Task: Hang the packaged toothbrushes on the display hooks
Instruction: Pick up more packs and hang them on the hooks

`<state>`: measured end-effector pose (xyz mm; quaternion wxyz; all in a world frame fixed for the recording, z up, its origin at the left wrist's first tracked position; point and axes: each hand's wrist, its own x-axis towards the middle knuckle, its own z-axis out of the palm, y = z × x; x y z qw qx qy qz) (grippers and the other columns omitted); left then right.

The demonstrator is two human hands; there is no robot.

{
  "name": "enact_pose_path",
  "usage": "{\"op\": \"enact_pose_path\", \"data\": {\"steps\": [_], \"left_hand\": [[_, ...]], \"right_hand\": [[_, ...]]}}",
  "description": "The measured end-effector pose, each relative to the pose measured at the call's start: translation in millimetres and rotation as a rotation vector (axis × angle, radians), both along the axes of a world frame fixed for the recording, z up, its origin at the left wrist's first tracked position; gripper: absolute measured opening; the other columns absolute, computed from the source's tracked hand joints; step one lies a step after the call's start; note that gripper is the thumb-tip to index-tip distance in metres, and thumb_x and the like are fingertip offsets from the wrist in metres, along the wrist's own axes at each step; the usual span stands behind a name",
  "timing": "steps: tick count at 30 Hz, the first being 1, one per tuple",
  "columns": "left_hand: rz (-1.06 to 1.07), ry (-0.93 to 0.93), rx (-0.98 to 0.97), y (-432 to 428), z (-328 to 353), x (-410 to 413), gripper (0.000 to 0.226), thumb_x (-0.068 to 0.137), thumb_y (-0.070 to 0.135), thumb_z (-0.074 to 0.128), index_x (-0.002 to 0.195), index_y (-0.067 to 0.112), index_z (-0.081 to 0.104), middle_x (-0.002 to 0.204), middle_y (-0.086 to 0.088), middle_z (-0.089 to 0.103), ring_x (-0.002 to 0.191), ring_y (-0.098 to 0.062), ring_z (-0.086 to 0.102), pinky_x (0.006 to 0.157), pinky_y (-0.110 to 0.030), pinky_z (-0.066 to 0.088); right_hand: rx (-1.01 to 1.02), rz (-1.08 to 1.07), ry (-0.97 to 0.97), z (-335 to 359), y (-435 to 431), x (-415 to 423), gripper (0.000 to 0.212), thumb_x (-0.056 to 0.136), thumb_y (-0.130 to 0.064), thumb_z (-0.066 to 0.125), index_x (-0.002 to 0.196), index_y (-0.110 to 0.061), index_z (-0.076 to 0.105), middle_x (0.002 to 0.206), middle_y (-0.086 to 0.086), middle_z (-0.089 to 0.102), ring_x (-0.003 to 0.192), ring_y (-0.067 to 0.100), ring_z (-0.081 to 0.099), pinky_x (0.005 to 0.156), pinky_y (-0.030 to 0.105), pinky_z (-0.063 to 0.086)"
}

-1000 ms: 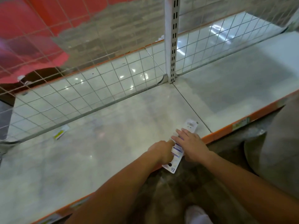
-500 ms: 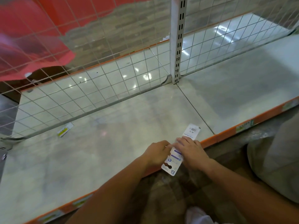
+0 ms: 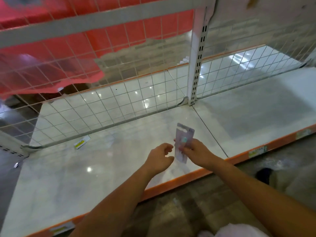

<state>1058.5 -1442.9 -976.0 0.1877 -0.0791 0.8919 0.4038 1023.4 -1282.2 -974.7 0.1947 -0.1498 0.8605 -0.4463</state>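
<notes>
Your right hand [image 3: 196, 153] pinches the packaged toothbrush [image 3: 183, 134] around its middle, holding it upright above the near part of the white shelf [image 3: 102, 168]. Your left hand [image 3: 159, 159] hovers just left of it, fingers loosely curled, gripping nothing. A yellow label [image 3: 82, 142] lies farther left, near the wire grid [image 3: 102, 103].

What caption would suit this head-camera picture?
Right hand holds a packaged toothbrush over the white shelf, left hand open beside.
</notes>
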Motion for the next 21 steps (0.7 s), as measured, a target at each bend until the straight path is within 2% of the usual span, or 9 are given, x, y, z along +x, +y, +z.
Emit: {"op": "enact_pose_path", "data": {"steps": [2,6,12,14,17,21], "left_hand": [[0.011,0.011,0.016,0,8,2,0.045,0.091,0.024,0.065,0.134,0.02,0.05,0.136,0.001,0.057,0.123,-0.017,0.054,0.096,-0.026,0.043],[0.029,0.005,0.107,-6,30,4,0.042,0.09,0.022,0.065,0.13,0.017,0.053,0.128,-0.004,0.062,0.11,-0.019,0.06,0.089,-0.028,0.047],[0.061,0.073,0.249,-14,69,10,0.027,0.095,0.037,0.058,0.114,0.018,0.06,0.112,-0.004,0.066,0.097,-0.018,0.063,0.081,-0.024,0.052],[0.095,0.094,0.302,-15,81,10,0.027,0.096,0.042,0.053,0.106,0.019,0.064,0.108,-0.007,0.069,0.095,-0.021,0.068,0.082,-0.029,0.057],[0.181,0.112,0.341,-18,97,8,0.033,0.097,0.05,0.046,0.097,0.023,0.065,0.099,-0.006,0.072,0.089,-0.022,0.071,0.082,-0.037,0.06],[0.221,0.154,0.325,-20,114,5,0.031,0.097,0.052,0.044,0.097,0.027,0.062,0.1,-0.006,0.072,0.087,-0.022,0.072,0.082,-0.038,0.06]], "right_hand": [[-0.093,-0.055,-0.057,13,-8,-3,0.019,0.098,-0.02,0.053,0.107,-0.009,0.065,0.098,0.005,0.069,0.093,0.016,0.065,0.083,0.032,0.052],[-0.267,-0.082,-0.138,39,-20,-4,0.023,0.094,-0.016,0.057,0.117,-0.012,0.057,0.107,0.006,0.069,0.099,0.018,0.067,0.086,0.034,0.056],[-0.411,-0.143,-0.227,84,-31,-4,0.025,0.098,-0.026,0.052,0.12,-0.016,0.057,0.113,0.007,0.068,0.099,0.021,0.069,0.084,0.038,0.058],[-0.454,-0.178,-0.242,98,-34,-4,0.028,0.1,-0.031,0.048,0.122,-0.017,0.056,0.113,0.008,0.068,0.1,0.024,0.068,0.087,0.043,0.057],[-0.514,-0.203,-0.256,118,-38,-3,0.031,0.101,-0.036,0.043,0.121,-0.016,0.056,0.111,0.01,0.069,0.097,0.024,0.069,0.083,0.038,0.058],[-0.539,-0.222,-0.235,140,-44,-2,0.021,0.103,-0.027,0.038,0.111,-0.02,0.057,0.103,0.006,0.069,0.093,0.023,0.069,0.078,0.034,0.058]]}}
